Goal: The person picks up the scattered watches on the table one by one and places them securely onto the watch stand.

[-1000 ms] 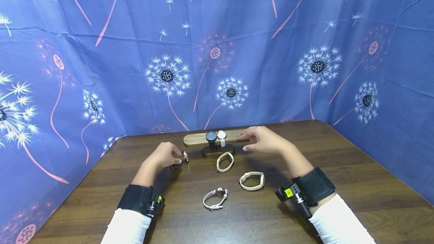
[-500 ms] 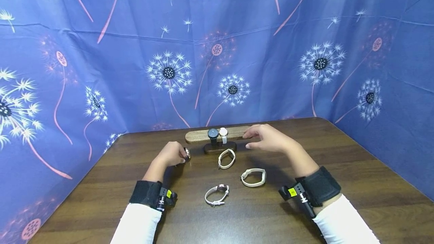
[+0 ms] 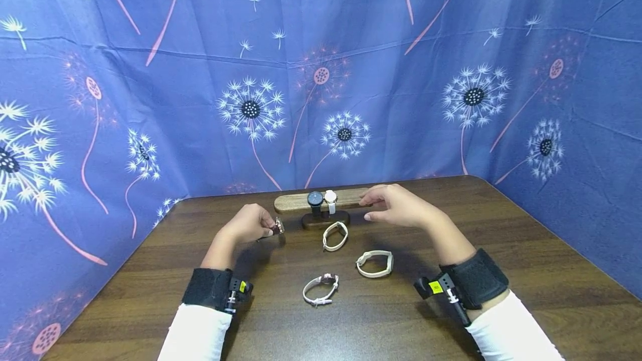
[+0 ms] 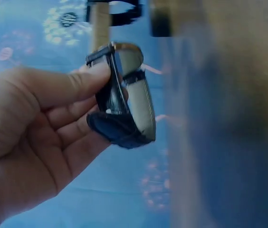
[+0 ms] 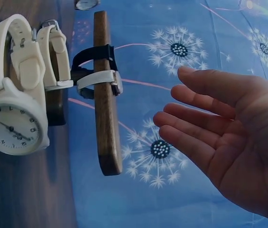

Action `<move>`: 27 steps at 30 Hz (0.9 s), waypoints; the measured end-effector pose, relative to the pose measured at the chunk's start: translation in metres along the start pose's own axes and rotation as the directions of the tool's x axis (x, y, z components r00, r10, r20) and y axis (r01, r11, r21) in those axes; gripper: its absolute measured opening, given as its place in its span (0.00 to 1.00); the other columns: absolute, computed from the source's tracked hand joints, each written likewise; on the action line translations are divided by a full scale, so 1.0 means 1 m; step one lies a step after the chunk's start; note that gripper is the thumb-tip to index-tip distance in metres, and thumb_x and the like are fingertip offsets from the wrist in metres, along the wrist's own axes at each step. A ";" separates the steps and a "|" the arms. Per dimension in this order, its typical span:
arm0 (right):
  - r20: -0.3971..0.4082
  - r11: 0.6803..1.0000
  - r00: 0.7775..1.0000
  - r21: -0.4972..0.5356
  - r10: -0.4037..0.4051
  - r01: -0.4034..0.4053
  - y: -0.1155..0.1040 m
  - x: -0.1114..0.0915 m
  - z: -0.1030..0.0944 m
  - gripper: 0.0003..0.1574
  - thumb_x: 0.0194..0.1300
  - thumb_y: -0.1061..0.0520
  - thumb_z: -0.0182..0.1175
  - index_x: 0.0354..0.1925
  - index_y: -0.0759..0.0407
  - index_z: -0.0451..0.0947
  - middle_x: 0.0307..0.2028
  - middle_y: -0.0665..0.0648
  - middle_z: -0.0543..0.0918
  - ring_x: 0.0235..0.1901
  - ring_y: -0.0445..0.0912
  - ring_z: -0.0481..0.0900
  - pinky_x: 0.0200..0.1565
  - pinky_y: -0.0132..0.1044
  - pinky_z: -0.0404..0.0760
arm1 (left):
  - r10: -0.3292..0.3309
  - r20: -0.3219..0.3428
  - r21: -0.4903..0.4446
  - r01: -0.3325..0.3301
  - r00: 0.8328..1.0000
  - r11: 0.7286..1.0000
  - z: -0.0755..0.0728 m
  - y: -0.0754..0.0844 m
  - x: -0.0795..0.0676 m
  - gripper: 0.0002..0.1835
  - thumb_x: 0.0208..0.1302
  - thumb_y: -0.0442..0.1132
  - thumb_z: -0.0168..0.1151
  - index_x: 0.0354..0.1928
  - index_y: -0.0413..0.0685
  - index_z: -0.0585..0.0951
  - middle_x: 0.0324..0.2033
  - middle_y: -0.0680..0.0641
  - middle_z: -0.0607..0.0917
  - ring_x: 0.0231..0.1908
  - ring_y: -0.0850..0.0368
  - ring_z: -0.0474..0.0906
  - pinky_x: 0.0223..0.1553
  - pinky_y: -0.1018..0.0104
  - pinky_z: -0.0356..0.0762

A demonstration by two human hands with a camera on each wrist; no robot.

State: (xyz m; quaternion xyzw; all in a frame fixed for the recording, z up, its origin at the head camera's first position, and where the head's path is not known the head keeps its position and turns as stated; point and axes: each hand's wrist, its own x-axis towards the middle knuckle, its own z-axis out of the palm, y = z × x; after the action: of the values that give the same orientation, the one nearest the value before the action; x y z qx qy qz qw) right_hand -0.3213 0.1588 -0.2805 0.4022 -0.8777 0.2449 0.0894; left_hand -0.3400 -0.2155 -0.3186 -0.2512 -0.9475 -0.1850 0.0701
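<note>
My left hand [image 3: 247, 223] pinches a black-strapped watch [image 3: 279, 226] left of the wooden watch stand [image 3: 292, 203]. In the left wrist view, the thumb presses the looped strap [image 4: 117, 130] against the fingers, and the strap's pale lining shows. The stand's bar carries a black watch [image 3: 315, 199] and a white-strapped watch [image 3: 330, 196] side by side. By the bar's right end hovers my right hand [image 3: 401, 206]. Seen from the right wrist, that hand [image 5: 234, 137] has its fingers loosely extended, holds nothing and is apart from the bar [image 5: 108, 137].
Before the stand's dark base [image 3: 326, 220], a cream watch [image 3: 326, 245] stands on its side on the brown table [image 3: 451, 249]. A larger white watch [image 3: 371, 274] and a thin white-strapped watch [image 3: 309, 296] lie nearer. Behind hangs a blue dandelion cloth [image 3: 401, 99].
The left hand has shifted slightly, and the black-strapped watch has turned in its fingers and is nearer the stand. The right hand stays almost still at the bar's end.
</note>
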 end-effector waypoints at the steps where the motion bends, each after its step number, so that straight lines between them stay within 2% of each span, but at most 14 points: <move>1: -0.001 1.000 1.000 0.004 -0.004 0.004 -0.001 0.000 0.000 0.17 0.61 0.60 0.67 0.47 0.67 0.82 0.49 0.63 0.83 0.49 0.56 0.81 0.52 0.48 0.79 | 0.012 0.003 -0.014 -0.012 1.000 1.000 -0.004 0.003 -0.001 0.02 0.52 0.28 0.71 0.28 0.39 0.87 0.25 0.50 0.87 0.27 0.59 0.82 0.33 0.63 0.81; 5: 0.001 1.000 1.000 0.013 -0.026 0.026 -0.007 0.000 -0.001 0.18 0.61 0.60 0.67 0.48 0.68 0.81 0.52 0.64 0.81 0.51 0.57 0.80 0.53 0.47 0.79 | 0.039 0.009 -0.079 -0.038 0.999 0.996 -0.017 0.016 -0.004 0.03 0.54 0.27 0.70 0.30 0.40 0.87 0.26 0.50 0.87 0.28 0.61 0.81 0.33 0.65 0.81; 9: -0.009 0.997 0.997 -0.014 -0.078 0.078 -0.016 0.002 0.001 0.19 0.60 0.61 0.67 0.49 0.67 0.81 0.53 0.64 0.81 0.52 0.56 0.80 0.53 0.47 0.79 | 0.083 -0.009 -0.110 -0.084 0.997 0.990 -0.023 0.027 -0.005 0.03 0.55 0.28 0.69 0.32 0.39 0.86 0.27 0.50 0.87 0.29 0.61 0.81 0.34 0.65 0.81; 12: -0.049 0.990 0.989 -0.048 -0.136 0.134 -0.024 0.003 0.003 0.19 0.58 0.62 0.68 0.49 0.65 0.81 0.53 0.62 0.81 0.53 0.56 0.79 0.55 0.48 0.78 | 0.129 -0.023 -0.136 -0.131 0.991 0.982 -0.028 0.037 -0.007 0.04 0.57 0.28 0.68 0.35 0.38 0.85 0.28 0.49 0.87 0.30 0.60 0.82 0.35 0.64 0.81; 15: -0.109 0.978 0.972 -0.064 -0.206 0.200 -0.034 0.005 0.006 0.22 0.56 0.65 0.69 0.51 0.65 0.81 0.53 0.61 0.82 0.54 0.55 0.78 0.58 0.48 0.75 | 0.178 -0.022 -0.202 -0.179 0.984 0.963 -0.033 0.051 -0.009 0.04 0.58 0.27 0.66 0.36 0.36 0.85 0.28 0.48 0.87 0.31 0.57 0.83 0.35 0.65 0.82; 18: -0.172 0.962 0.947 -0.052 -0.271 0.266 -0.044 0.007 0.010 0.28 0.54 0.68 0.70 0.54 0.66 0.78 0.54 0.61 0.81 0.56 0.54 0.77 0.59 0.47 0.74 | 0.218 -0.010 -0.318 -0.209 0.976 0.925 -0.037 0.066 -0.013 0.04 0.60 0.26 0.65 0.37 0.35 0.84 0.32 0.47 0.86 0.35 0.55 0.84 0.38 0.66 0.82; 21: -0.227 0.945 0.918 -0.025 -0.324 0.327 -0.056 0.008 0.014 0.34 0.51 0.68 0.72 0.57 0.67 0.76 0.56 0.60 0.80 0.57 0.53 0.77 0.60 0.44 0.74 | 0.273 0.000 -0.439 -0.245 0.962 0.865 -0.039 0.080 -0.015 0.05 0.62 0.24 0.62 0.40 0.33 0.83 0.36 0.45 0.86 0.40 0.56 0.83 0.42 0.65 0.82; 24: -0.265 0.925 0.891 -0.016 -0.370 0.379 -0.065 0.009 0.017 0.38 0.49 0.66 0.74 0.59 0.65 0.75 0.57 0.59 0.79 0.58 0.51 0.76 0.61 0.42 0.72 | 0.353 -0.006 -0.504 -0.308 0.935 0.807 -0.039 0.090 -0.017 0.07 0.62 0.22 0.61 0.41 0.32 0.83 0.38 0.43 0.85 0.41 0.62 0.81 0.45 0.64 0.82; 27: -0.293 0.900 0.857 -0.035 -0.424 0.434 -0.070 0.011 0.021 0.38 0.47 0.64 0.76 0.58 0.64 0.76 0.56 0.58 0.80 0.58 0.50 0.76 0.61 0.42 0.72 | 0.425 -0.015 -0.539 -0.366 0.905 0.759 -0.039 0.097 -0.019 0.06 0.62 0.22 0.61 0.40 0.32 0.82 0.37 0.43 0.85 0.39 0.61 0.80 0.44 0.63 0.82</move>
State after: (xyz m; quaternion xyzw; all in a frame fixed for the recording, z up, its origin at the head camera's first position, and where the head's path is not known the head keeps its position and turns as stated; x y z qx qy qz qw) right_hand -0.2755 0.1023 -0.2698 0.5480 -0.7388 0.2899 0.2644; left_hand -0.2733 -0.1607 -0.2557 -0.4647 -0.7869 -0.4057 -0.0159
